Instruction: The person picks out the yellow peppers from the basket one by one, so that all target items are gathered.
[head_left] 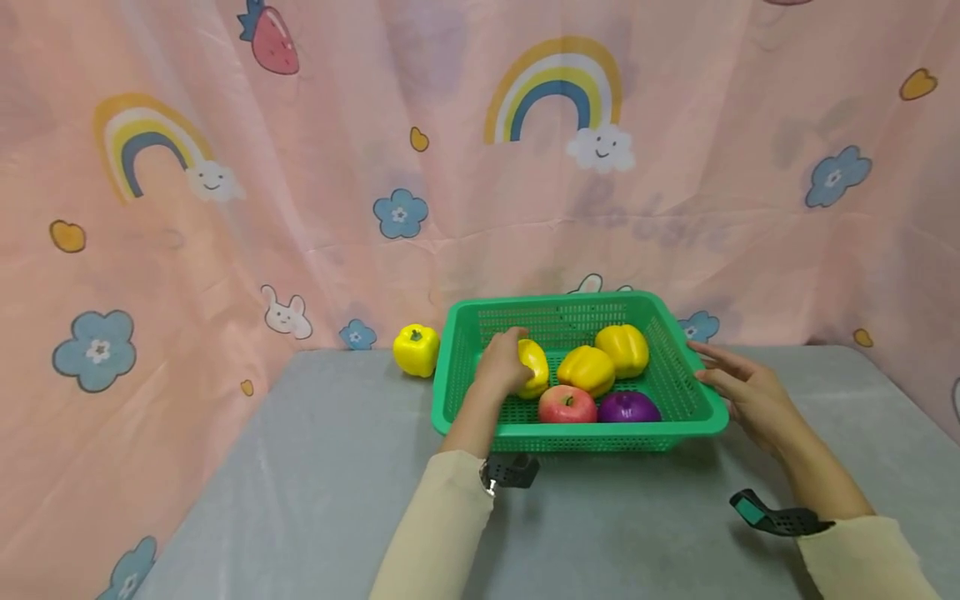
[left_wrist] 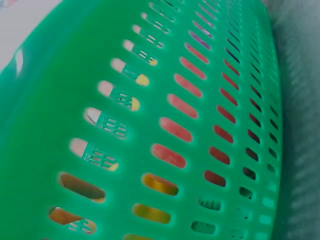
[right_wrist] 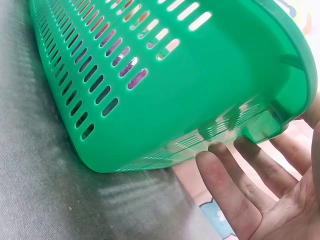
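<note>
A green plastic basket (head_left: 577,430) sits on the grey table. Inside it, my left hand (head_left: 501,363) grips a yellow bell pepper (head_left: 536,365), with its thumb on the near side and fingers reaching over the far side. My right hand (head_left: 757,404) rests against the basket's right rim; its fingers (right_wrist: 227,187) are fairly straight beside the side wall in the right wrist view. Two more yellow bell peppers (head_left: 587,372), a red apple (head_left: 567,405) and a purple onion-like vegetable (head_left: 628,407) lie in the basket. The left wrist view shows mostly the basket's slotted wall (left_wrist: 200,120).
Another yellow bell pepper (head_left: 416,351) stands on the table just left of the basket. A pink printed curtain (head_left: 315,183) hangs behind the grey table (head_left: 315,483). Both wrists wear black straps.
</note>
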